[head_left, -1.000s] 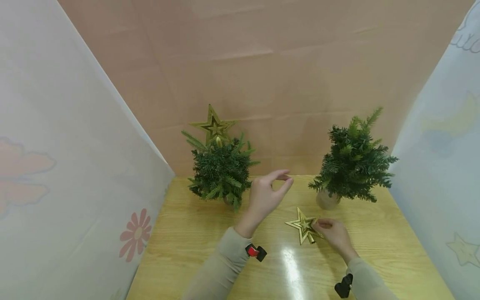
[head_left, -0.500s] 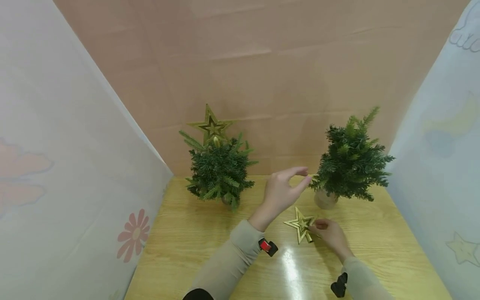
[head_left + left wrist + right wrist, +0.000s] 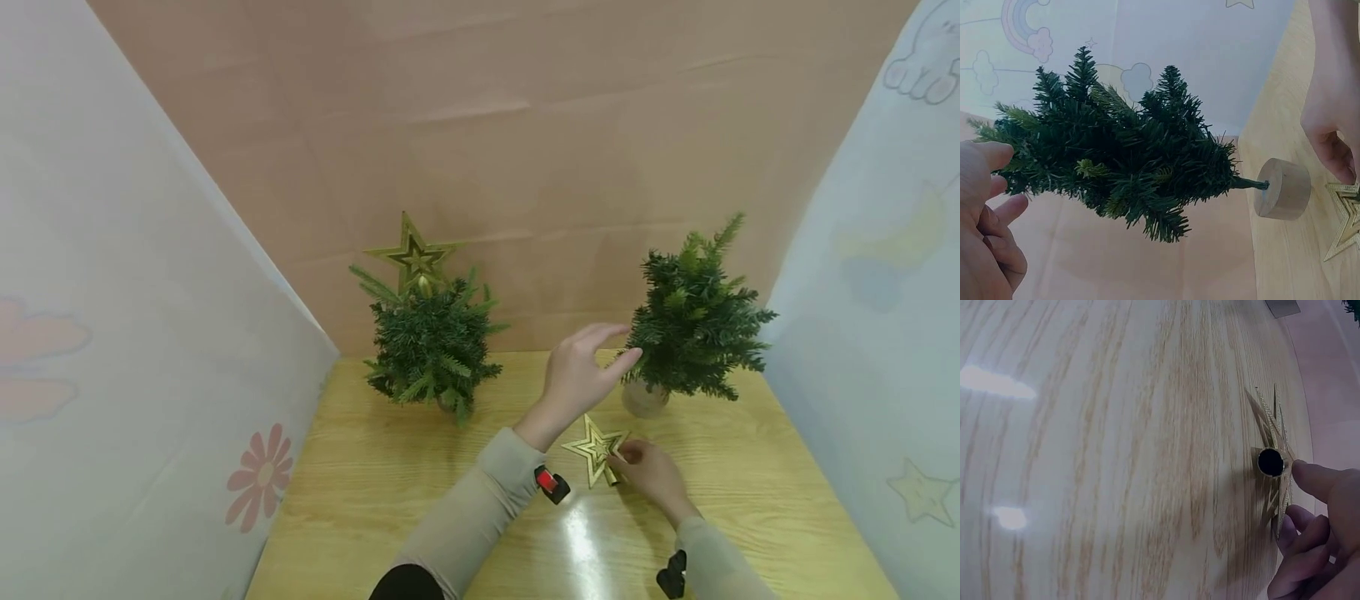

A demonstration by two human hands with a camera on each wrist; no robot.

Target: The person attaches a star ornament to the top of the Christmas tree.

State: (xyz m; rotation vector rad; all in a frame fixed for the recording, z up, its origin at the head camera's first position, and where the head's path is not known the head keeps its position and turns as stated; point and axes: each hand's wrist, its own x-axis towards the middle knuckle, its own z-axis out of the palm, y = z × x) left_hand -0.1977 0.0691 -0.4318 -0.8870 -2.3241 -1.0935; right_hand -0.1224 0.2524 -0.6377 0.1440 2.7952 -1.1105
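My left hand is just left of the right-hand small artificial Christmas tree, thumb and fingers spread apart with a gap between them. In the left wrist view its fingertips are near the tree's top, and I cannot tell whether they touch it. My right hand pinches one side of a gold star tree topper on the table. The right wrist view shows the thumb against the star topper and curled fingers at its edge, with the open end of its round socket facing the camera.
A second small tree stands at the left, bearing another gold star topper. The right tree has a round wooden base. A tan backdrop rises behind the wooden table, between patterned side panels.
My left hand has moved right, from beside the left tree to the right tree, and its fingers have spread. My right hand stays at the star topper. The head view has shifted slightly.
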